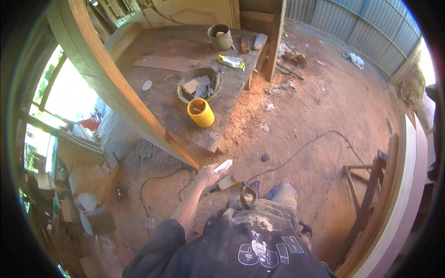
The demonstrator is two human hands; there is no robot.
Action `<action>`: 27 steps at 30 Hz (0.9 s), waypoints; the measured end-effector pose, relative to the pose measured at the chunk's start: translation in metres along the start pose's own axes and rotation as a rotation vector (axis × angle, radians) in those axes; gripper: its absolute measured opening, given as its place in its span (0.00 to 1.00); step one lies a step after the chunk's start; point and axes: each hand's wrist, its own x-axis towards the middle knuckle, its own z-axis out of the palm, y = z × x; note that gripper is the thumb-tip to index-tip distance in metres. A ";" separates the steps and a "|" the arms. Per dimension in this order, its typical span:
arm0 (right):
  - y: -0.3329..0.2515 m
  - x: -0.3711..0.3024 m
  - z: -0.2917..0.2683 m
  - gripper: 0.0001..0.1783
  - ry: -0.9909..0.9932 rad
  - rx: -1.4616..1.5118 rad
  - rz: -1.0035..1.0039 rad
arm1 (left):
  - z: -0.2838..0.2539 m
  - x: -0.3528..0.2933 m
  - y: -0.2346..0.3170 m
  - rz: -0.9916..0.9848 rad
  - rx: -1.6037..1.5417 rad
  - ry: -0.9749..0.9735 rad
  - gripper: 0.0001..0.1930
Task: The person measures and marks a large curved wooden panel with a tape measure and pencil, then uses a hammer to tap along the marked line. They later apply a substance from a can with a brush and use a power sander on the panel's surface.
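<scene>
- Left hand (209, 175) was closed around a white object (224, 167).
- Right hand (305, 239), largely obscured: grip could not be told.
- Yellow tub (202, 116) on worktop (160, 99) presumably kept contents together.

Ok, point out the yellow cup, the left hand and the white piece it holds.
Yellow cup (203, 116): head view, outer wall.
Left hand (208, 175): head view, back of the hand.
White piece (225, 166): head view, exposed part.

Daylight blows out the left-side opening (72, 90), wood shavings (248, 109) catch warm light, dark T-shirt (218, 248) sits dimmer, fisheye bows corrugated fence (343, 23) near black rim.
</scene>
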 end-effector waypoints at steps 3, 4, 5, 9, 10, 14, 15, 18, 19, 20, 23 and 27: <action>-0.080 0.037 0.002 0.14 0.011 0.026 -0.005 | -0.012 0.049 0.037 0.018 -0.093 0.137 0.26; -0.110 0.051 0.001 0.13 0.016 0.029 -0.032 | -0.012 0.064 0.044 0.033 -0.141 0.216 0.25; -0.138 0.065 -0.001 0.12 0.021 0.033 -0.060 | -0.013 0.079 0.048 0.047 -0.185 0.300 0.25; -0.288 0.151 -0.014 0.12 -0.211 -0.175 0.040 | -0.013 0.140 0.063 -0.135 -0.224 0.255 0.21; -0.322 0.171 -0.014 0.12 -0.214 -0.258 0.018 | -0.012 0.153 0.068 -0.134 -0.196 0.334 0.20; -0.487 0.256 0.007 0.13 -0.420 -0.492 -0.218 | -0.012 0.209 0.086 -0.240 -0.384 0.503 0.19; -0.532 0.275 0.022 0.14 -0.559 -0.656 -0.343 | -0.012 0.222 0.088 -0.292 -0.442 0.541 0.19; -0.673 0.313 0.078 0.19 -0.911 -1.188 -0.685 | -0.015 0.251 0.093 -0.463 -0.543 0.661 0.20; -0.712 0.318 0.104 0.20 -0.855 -0.968 -0.517 | -0.016 0.259 0.094 -0.538 -0.599 0.677 0.20; -0.754 0.319 0.133 0.21 -0.973 -1.098 -0.677 | -0.014 0.262 0.097 -0.597 -0.610 0.774 0.21; -0.846 0.299 0.221 0.21 -1.251 -1.241 -0.726 | -0.006 0.264 0.108 -0.734 -0.470 0.899 0.20; -0.911 0.250 0.345 0.25 -1.276 -1.275 -0.553 | 0.022 0.246 0.131 -0.722 -0.397 0.884 0.16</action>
